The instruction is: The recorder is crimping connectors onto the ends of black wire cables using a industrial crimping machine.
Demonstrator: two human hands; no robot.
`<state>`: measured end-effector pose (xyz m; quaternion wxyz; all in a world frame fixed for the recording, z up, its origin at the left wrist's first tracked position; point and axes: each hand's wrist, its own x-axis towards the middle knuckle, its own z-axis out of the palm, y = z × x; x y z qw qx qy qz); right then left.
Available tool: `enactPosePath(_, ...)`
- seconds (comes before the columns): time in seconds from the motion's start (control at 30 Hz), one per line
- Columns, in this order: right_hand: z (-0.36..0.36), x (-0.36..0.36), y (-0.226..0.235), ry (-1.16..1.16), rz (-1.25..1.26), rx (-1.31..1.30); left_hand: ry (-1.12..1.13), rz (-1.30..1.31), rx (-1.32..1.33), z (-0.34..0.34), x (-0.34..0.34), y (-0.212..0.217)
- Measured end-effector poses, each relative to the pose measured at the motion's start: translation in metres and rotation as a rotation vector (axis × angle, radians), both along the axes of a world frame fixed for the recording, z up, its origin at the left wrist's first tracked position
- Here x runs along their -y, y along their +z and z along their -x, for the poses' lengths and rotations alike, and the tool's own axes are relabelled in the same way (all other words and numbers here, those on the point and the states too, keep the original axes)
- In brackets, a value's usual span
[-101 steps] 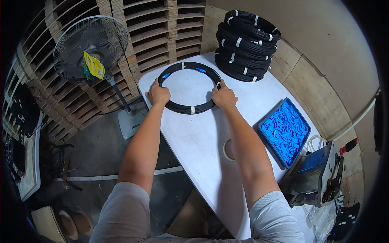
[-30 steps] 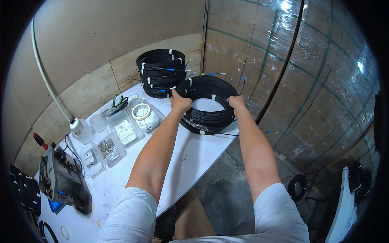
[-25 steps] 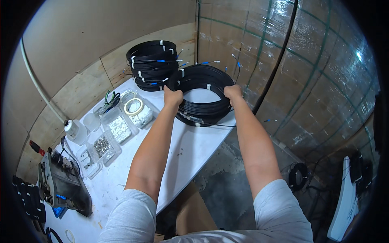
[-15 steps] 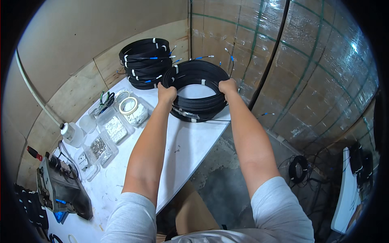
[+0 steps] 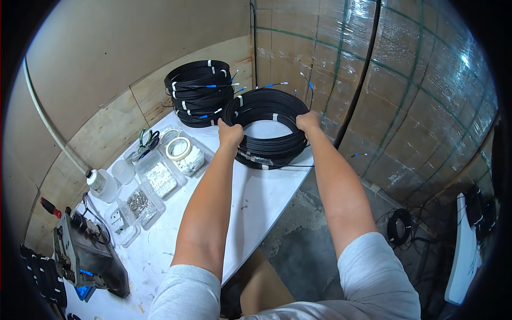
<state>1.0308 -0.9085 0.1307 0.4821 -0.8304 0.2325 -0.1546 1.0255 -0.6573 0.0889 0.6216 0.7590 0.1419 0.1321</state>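
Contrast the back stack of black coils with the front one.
The back stack stands unheld; the left hand and right hand hold the front stack. In the picture, the back stack looks narrower than the front stack. The front stack sits nearer the table's right edge than the back stack. Both are black with white bands.

In 3.4 s the left hand (image 5: pixel 231 135) and right hand (image 5: pixel 309 122) have gone from a single coil to opposite sides of a coil pile (image 5: pixel 273 146), wrapped boxes (image 5: pixel 292 58) replacing slatted wood in view beyond the grip.
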Motion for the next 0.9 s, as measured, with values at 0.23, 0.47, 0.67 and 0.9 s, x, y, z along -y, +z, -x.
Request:
enactPosePath(0.23, -0.006, 0.01, -0.013, -0.042, 0.208, -0.045, 0.017, -0.106, -0.053, -0.001, 0.01, 0.0)
enactPosePath(0.47, -0.012, 0.016, -0.01, -0.034, 0.177, -0.047, -0.034, 0.034, -0.004, -0.015, 0.006, -0.01)
enactPosePath(0.67, -0.015, 0.017, -0.013, -0.049, 0.117, -0.037, 0.01, 0.075, 0.035, -0.016, 0.012, -0.012)
enactPosePath(0.9, -0.012, 0.018, -0.019, -0.022, 0.014, 0.007, -0.011, 0.078, 0.034, -0.008, 0.011, -0.015)
